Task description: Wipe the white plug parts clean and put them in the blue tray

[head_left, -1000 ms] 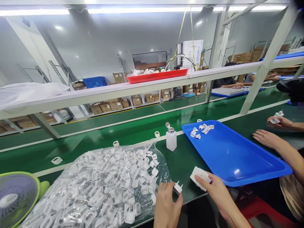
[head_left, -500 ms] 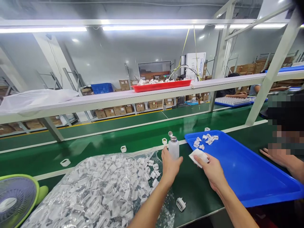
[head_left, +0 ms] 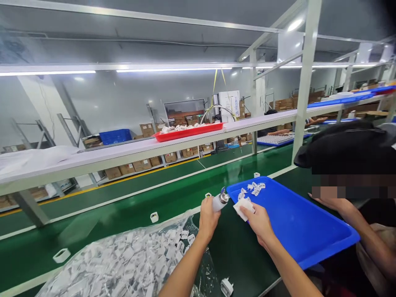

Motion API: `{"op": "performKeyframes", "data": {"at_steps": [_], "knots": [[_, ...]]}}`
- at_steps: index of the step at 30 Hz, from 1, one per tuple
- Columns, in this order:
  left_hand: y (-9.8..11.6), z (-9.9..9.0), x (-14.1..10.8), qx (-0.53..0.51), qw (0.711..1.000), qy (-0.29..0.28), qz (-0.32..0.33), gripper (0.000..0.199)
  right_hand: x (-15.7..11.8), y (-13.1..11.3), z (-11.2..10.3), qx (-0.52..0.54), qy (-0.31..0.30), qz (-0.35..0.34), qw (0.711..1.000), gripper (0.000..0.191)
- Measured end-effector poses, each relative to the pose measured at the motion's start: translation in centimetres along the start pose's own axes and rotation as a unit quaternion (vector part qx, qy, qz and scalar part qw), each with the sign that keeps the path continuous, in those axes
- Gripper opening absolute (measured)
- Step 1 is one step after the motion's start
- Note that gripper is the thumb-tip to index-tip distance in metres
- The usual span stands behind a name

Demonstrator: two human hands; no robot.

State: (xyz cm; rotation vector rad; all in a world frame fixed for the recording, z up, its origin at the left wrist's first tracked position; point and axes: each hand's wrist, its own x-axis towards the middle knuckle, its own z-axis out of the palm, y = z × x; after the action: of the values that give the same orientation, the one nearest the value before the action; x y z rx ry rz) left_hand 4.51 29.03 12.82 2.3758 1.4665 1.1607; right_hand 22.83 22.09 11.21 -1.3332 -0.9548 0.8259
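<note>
Nearest us, a white plastic pronged plug part (head_left: 227,287) lies loose on the dark green tabletop (head_left: 244,262), between our forearms (head_left: 189,262). Clear plastic bag (head_left: 190,219) heaped with small white plastic parts (head_left: 123,264) crowds the left one. Right hand (head_left: 259,222): grip pinching a flat white square pad (head_left: 243,209). Left hand (head_left: 208,218): grip closed round a white bottle with a silver metal cap (head_left: 219,202), held between bag and tray, tilted, top toward the pad, flip lid up. Blue plastic tray (head_left: 291,222) blocks our right side, few white pieces in its far-left corner; co-worker's forearm (head_left: 360,231) past it. Farther, white housings (head_left: 154,217) dot the green belt; then red tray (head_left: 188,133) on a pale shelf (head_left: 123,154), brown cardboard boxes (head_left: 142,166) behind.
</note>
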Motion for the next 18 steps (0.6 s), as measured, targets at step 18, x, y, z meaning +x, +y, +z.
{"op": "performKeyframes", "data": {"at_steps": [18], "knots": [[5.0, -5.2, 1.4, 0.265, 0.927, 0.002, 0.267, 0.062, -1.1, -1.7, 1.4, 0.250, -0.068, 0.070, 0.963, 0.035]]}}
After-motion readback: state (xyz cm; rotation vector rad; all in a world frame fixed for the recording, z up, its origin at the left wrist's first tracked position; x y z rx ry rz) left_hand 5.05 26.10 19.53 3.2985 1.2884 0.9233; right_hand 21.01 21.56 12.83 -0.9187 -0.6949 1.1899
